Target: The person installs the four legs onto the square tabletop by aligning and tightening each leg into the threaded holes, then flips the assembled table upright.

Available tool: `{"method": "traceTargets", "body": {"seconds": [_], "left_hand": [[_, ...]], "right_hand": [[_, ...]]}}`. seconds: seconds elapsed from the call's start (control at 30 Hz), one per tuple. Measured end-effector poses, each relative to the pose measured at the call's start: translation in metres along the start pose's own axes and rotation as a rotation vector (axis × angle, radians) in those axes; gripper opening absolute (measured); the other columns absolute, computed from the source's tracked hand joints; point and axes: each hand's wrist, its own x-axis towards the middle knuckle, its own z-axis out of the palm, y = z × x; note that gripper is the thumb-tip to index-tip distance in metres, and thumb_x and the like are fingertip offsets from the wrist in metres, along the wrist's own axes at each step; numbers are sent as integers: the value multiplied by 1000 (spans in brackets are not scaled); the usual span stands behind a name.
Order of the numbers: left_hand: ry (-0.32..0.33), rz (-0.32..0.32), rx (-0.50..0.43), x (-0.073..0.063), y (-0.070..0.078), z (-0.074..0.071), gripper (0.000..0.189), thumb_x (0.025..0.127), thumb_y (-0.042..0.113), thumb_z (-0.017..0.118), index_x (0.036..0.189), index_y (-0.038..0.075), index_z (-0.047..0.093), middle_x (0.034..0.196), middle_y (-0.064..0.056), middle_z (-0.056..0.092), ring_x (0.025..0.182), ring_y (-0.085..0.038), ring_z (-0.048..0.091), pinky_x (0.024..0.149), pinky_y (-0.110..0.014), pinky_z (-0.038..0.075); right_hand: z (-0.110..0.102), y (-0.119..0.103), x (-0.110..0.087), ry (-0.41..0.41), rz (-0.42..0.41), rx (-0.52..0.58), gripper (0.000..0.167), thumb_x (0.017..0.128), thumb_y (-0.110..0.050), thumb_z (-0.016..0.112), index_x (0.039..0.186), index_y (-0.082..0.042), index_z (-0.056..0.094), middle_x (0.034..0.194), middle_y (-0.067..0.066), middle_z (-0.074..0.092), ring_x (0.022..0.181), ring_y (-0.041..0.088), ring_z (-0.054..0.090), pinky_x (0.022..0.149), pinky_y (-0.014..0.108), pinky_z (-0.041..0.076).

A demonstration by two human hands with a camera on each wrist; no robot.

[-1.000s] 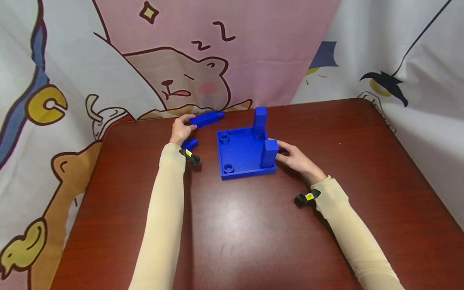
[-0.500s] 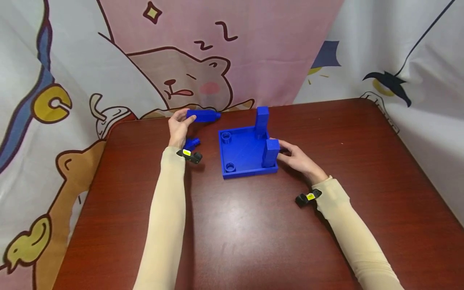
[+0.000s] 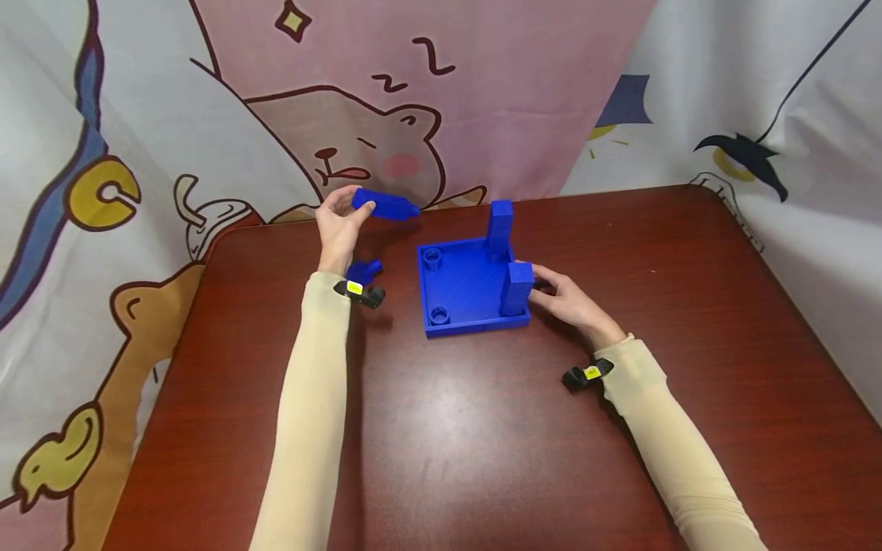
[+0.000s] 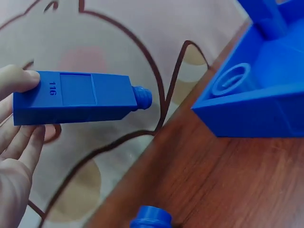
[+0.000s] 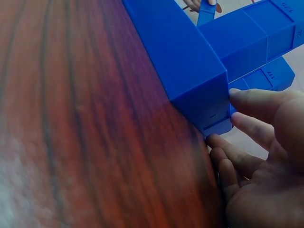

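My left hand [image 3: 336,229] grips a blue square leg [image 3: 386,205] by its plain end, holding it above the far edge of the table. Its threaded tip points right; the left wrist view shows "116" on the leg's side. A blue square tray-like base [image 3: 460,287] lies to the right. Two legs stand upright on its right side, the far leg [image 3: 500,229] and the near leg [image 3: 517,289]. On its left side are two round sockets, a far socket [image 3: 432,259] and a near socket [image 3: 439,315]. My right hand [image 3: 568,302] rests its fingertips against the base's right wall.
Another blue leg [image 3: 364,272] with a threaded end lies on the table by my left wrist, partly hidden by it. The brown wooden table [image 3: 448,428] meets a cartoon-printed curtain [image 3: 524,92] at its far edge.
The left hand has lifted the leg up, and its threaded tip has swung from pointing slightly away to slightly downward. The right hand stays at the base.
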Motion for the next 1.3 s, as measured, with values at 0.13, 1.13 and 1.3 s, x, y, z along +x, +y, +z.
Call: {"method": "traceTargets", "body": {"seconds": [0.13,1.13,1.3], "left_hand": [[-113,30,123,-17,26,6,37,77,-3,77,112,-10,64,103,-12,68,95,-18,59,92,-38,45],[-348,241,232,-66,51,31,35,75,-10,75,107,-13,64,107,-24,66,92,-30,66,85,-34,52],[-358,262,272,-64,47,36,33,75,-8,76,107,-12,65,105,-23,66,92,-32,66,83,-37,53]], "right_hand": [[0,1,0,-1,-12,-24,50,95,3,56,142,7,41,139,25,47,112,32,50,90,28,39],[-1,33,8,17,-39,20,50,95,-3,59,143,-1,44,136,20,52,107,13,52,92,24,38],[-1,34,8,11,-42,32,52,95,-1,58,144,0,42,139,19,49,110,8,51,94,22,37]]}}
